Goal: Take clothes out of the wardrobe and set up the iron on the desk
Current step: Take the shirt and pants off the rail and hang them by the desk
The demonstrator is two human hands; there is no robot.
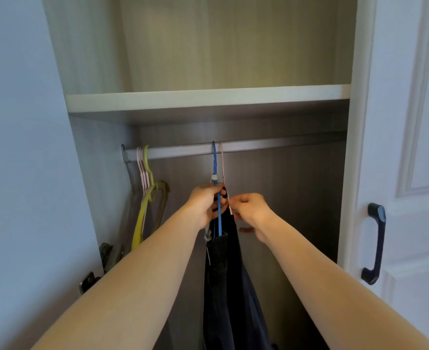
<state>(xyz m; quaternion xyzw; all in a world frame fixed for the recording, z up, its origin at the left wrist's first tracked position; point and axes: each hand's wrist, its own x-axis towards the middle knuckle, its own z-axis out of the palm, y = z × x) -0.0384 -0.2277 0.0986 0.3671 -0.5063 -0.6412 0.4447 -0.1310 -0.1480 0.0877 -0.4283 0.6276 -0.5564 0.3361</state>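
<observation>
The task is at its first stage: the dark clothes hang from the wardrobe rail near its middle. My left hand is clamped on the blue hanger; my right hand pinches the pink hanger beside it. Neither hook is off the rail, and no iron or bench is in view, so that setup remains.

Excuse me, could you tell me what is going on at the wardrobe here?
A person is reaching into the open wardrobe. The left hand grips the blue hanger, the right hand pinches the pink hanger beside it. Both hangers are hooked on the rail, with dark clothes hanging below. Empty hangers hang at the rail's left end.
</observation>
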